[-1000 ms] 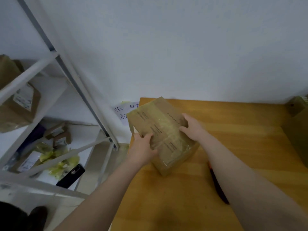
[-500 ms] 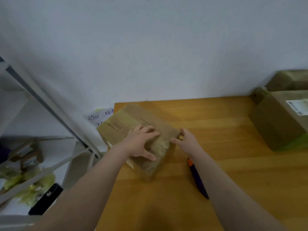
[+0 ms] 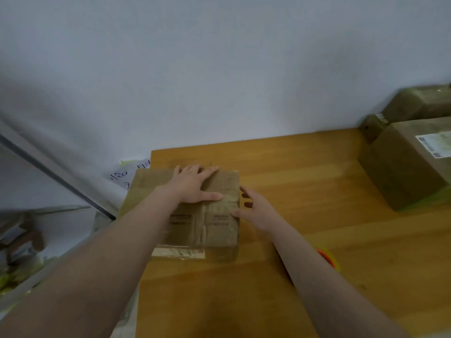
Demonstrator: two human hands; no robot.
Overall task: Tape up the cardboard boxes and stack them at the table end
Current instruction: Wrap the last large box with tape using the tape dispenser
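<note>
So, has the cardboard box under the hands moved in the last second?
Yes. The cardboard box has turned: it sat skewed to the far edge of the table, and now lies square with it, left hand flat on top.

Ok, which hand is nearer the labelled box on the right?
Right. The right hand touches the right edge of the near box, the side facing the labelled box; the left hand lies flat on that box's top, farther away.

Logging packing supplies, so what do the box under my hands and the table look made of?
The box looks like matte brown cardboard, with creased flaps; glossy clear film, probably tape, shines along its near edge. The table looks like wood or wood laminate: orange-brown plank-like bands, soft sheen.
</note>
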